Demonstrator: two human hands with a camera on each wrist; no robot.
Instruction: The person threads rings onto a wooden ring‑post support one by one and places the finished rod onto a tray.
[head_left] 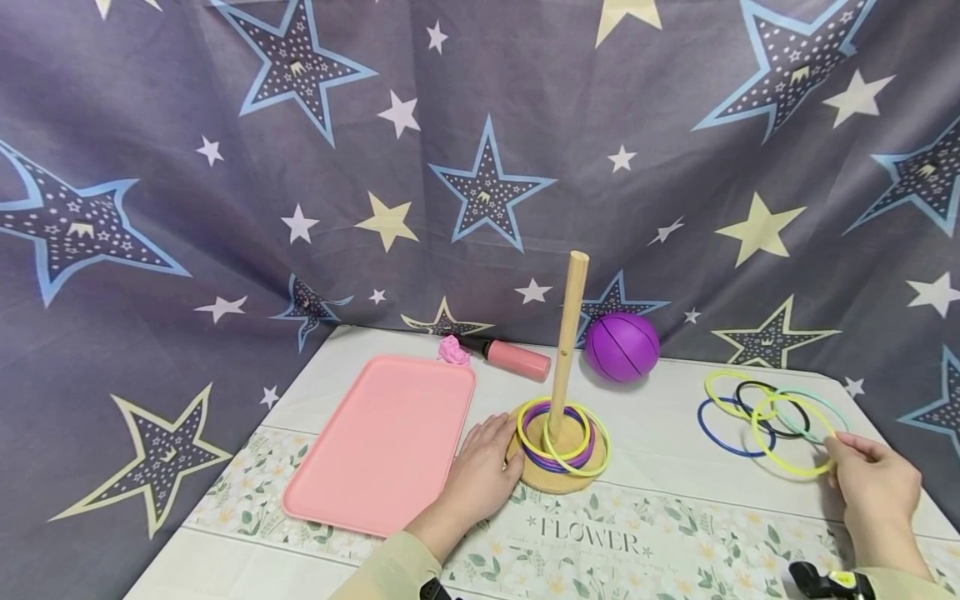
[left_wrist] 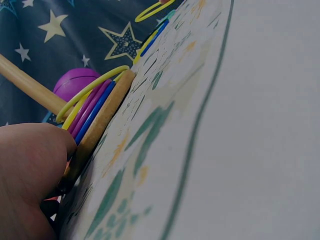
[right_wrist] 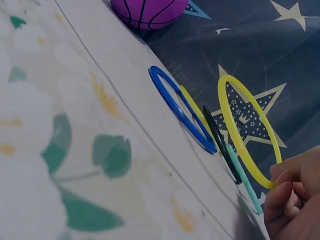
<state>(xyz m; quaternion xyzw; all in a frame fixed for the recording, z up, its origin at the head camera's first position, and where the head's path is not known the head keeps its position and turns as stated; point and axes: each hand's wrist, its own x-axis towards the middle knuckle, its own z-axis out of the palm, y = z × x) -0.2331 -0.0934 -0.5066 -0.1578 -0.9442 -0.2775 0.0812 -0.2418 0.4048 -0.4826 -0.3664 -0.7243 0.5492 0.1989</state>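
Observation:
A wooden peg rises from a round wooden base, with several rings in yellow, purple, blue and yellow-green lying around its foot. My left hand rests at the left edge of the base, fingers along its rim; the left wrist view shows the thumb side close to the stacked rings. Over at the right, my right hand pinches a yellow ring by its near edge, raised off the table. Below it lie a blue ring, a black ring, a mint ring and another yellow ring.
A pink tray lies left of the base. Behind it are a crumpled pink piece and a pink pump with a black end. The purple ball sits by the star-patterned curtain at the table's back edge.

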